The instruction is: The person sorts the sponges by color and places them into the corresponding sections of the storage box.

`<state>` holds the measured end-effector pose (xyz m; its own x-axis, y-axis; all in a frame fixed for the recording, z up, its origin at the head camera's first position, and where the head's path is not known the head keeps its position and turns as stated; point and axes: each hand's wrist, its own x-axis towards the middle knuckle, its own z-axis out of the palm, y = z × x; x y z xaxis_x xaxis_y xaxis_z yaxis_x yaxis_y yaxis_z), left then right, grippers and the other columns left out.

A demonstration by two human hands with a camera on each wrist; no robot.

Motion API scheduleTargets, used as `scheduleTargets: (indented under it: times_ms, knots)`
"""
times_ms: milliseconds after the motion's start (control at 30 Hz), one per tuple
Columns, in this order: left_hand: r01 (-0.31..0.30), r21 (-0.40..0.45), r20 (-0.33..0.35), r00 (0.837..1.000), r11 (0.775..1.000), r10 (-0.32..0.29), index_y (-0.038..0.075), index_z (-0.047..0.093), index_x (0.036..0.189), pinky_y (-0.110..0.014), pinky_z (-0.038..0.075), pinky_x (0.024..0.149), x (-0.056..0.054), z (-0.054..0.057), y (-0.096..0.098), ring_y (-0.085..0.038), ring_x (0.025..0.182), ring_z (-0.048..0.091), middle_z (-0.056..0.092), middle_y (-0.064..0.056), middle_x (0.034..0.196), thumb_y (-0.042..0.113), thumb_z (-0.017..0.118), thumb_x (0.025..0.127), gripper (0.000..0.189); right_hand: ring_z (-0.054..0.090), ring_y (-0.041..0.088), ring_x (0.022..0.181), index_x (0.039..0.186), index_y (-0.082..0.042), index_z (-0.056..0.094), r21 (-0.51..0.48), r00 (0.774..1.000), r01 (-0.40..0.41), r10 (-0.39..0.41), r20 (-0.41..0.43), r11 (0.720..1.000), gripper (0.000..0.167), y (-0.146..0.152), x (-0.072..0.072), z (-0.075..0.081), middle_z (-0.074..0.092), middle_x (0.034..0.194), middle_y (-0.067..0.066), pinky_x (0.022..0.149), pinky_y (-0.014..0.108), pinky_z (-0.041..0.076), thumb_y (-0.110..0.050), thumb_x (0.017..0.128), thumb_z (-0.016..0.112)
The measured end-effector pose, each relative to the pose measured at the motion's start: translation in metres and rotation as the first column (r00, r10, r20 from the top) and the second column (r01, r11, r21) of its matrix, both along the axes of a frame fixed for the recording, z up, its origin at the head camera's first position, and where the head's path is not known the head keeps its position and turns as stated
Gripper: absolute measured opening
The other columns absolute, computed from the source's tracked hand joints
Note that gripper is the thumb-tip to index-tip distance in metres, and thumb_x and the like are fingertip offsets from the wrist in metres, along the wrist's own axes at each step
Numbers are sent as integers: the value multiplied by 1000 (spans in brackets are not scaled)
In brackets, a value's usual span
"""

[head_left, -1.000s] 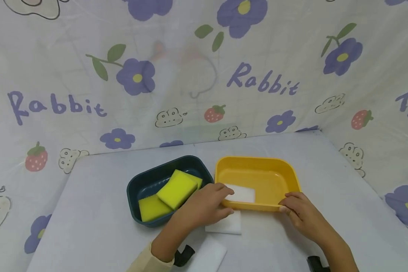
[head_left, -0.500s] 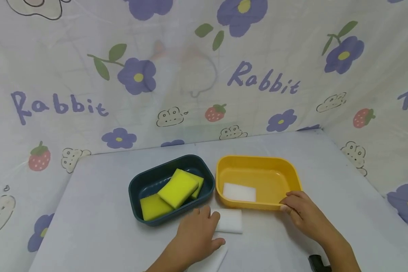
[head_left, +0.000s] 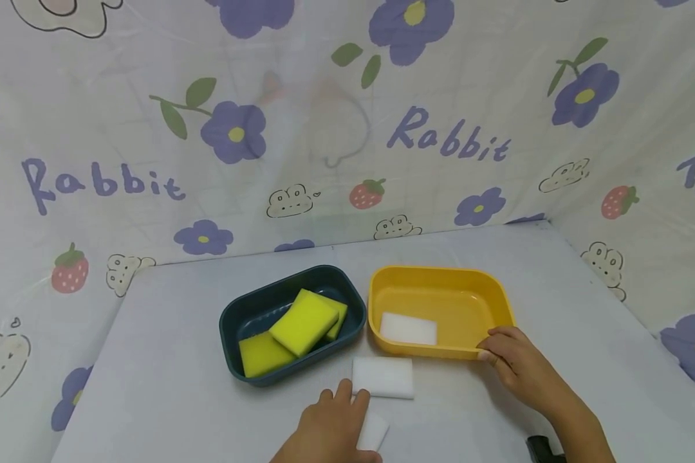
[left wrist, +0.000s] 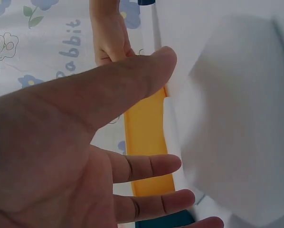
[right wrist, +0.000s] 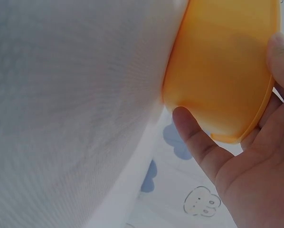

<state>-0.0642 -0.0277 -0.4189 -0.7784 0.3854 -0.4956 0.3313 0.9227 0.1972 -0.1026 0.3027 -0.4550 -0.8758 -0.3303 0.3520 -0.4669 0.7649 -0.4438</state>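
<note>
My left hand is over a white sponge block near the front of the table and hides part of it. In the left wrist view its thumb and fingers are spread apart beside the large white block. My right hand grips the near right corner of a yellow plastic tray, thumb and fingers on either side of its rim. One white sponge lies inside that tray. Another white sponge lies flat on the table just in front of it.
A dark teal tray stands left of the yellow one, with several yellow sponges piled in it. A black object shows beside the right forearm. A printed curtain hangs behind the white table.
My left hand has drawn back from the yellow tray, leaving the white sponge in it, and moved down toward the front white sponge. The right hand stays on the tray's rim.
</note>
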Motion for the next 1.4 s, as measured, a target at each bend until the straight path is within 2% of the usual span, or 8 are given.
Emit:
scheduleTargets:
  times_ms: [133,267,500,667,900,1067,1233,1400]
  knots:
    - [29,-13,-19,999,1000,-29,14,54,127,-42,56,60,6,-5,-3,-26,79,53,52,-10,113,60,85,71,79,58,30,110,90,-13,73,-3,1000,-7,7,-7,1000,5,0,0,0,68,97,-5,91,55,48,-16,93,71]
    - [47,-42,-44,998,998,-49,17,48,126,-39,54,56,11,-11,-3,-25,73,51,49,-8,109,57,88,67,82,58,30,110,89,-13,73,3,1000,2,-2,-10,1000,4,1,1,0,68,98,-5,91,55,48,-15,93,72]
    - [41,-34,-39,998,999,-43,17,45,126,-38,53,54,15,-15,-4,-24,67,50,48,-7,103,56,87,69,81,58,29,109,89,-12,73,8,1000,-3,3,-15,1000,6,1,1,-2,68,97,-6,90,52,48,-16,93,71]
    - [41,-29,-29,999,999,-42,18,45,127,-37,53,54,14,-16,-4,-24,65,50,48,-8,103,55,87,70,81,58,28,108,88,-13,72,19,1000,-4,4,-31,1000,4,1,0,-2,67,96,-8,90,48,47,-15,91,73]
    - [49,-31,-23,999,998,-50,17,46,121,-37,53,56,13,-15,-3,-23,64,51,52,-9,99,57,87,69,77,58,28,109,90,-13,73,21,1000,2,-1,-18,1000,5,0,0,1,68,96,-7,91,51,47,-16,93,71]
    - [71,-25,4,997,997,-71,19,48,118,-36,52,55,7,-12,-5,-21,61,51,52,-6,93,60,86,69,74,58,28,109,90,-12,73,26,1000,0,0,-21,1000,6,0,0,1,68,96,-8,91,50,47,-17,93,71]
    - [77,6,1,997,997,-77,20,51,124,-36,53,57,3,-8,-6,-20,62,53,55,-6,96,60,83,72,74,58,28,108,90,-12,73,26,1000,-4,5,-30,1000,6,0,0,1,68,96,-8,91,49,47,-17,93,71]
    - [70,30,-24,997,997,-69,21,51,131,-35,54,59,2,-5,-4,-19,64,54,58,-7,102,58,82,76,73,58,27,108,89,-13,72,23,999,-11,12,-43,1000,5,-1,0,1,68,95,-8,91,41,47,-17,93,71]
